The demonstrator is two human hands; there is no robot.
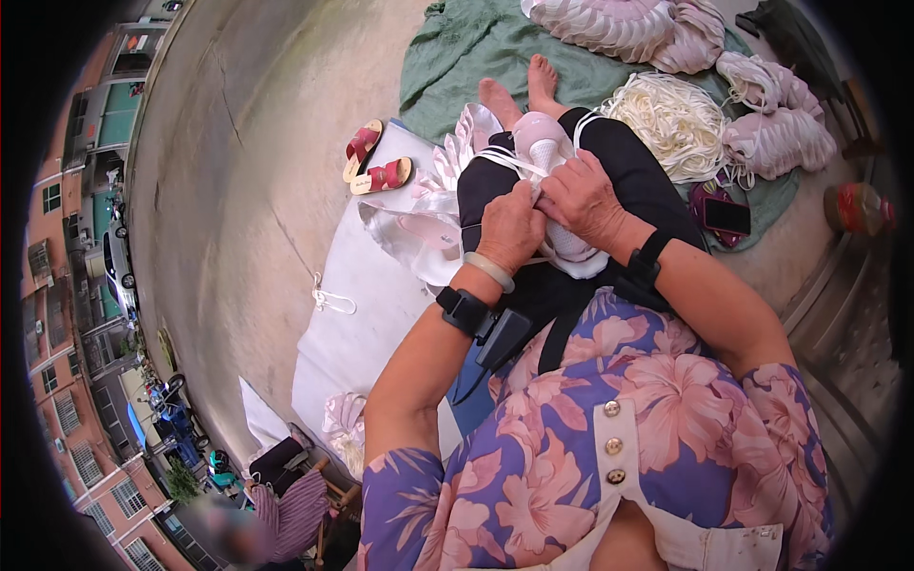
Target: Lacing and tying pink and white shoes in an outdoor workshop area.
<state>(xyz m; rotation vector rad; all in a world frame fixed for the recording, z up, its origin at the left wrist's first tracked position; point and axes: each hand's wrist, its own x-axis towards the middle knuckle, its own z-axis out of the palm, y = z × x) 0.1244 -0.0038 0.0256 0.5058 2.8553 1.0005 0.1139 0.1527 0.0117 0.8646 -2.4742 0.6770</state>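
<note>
A white mesh shoe upper (571,246) with a pink inside lies lengthwise on my lap, between my black-trousered thighs. White shoelace (506,160) loops out from it to the left, over my thigh. My left hand (512,228) is closed at the upper's left edge, thumb and forefinger pinching the lace. Against it, my right hand (586,200) has its fingers curled over the mesh, gripping the shoe upper; its fingertips are partly hidden. Left of my leg, more white and pink shoe uppers (414,228) lie on a pale sheet (357,285).
A heap of white laces (662,124) and bundled shoe uppers (781,143) lie to the right on a green cloth (466,57). A phone (726,216) rests on a purple pouch. Red sandals (381,176) stand left of my feet. Another person (286,514) is at lower left.
</note>
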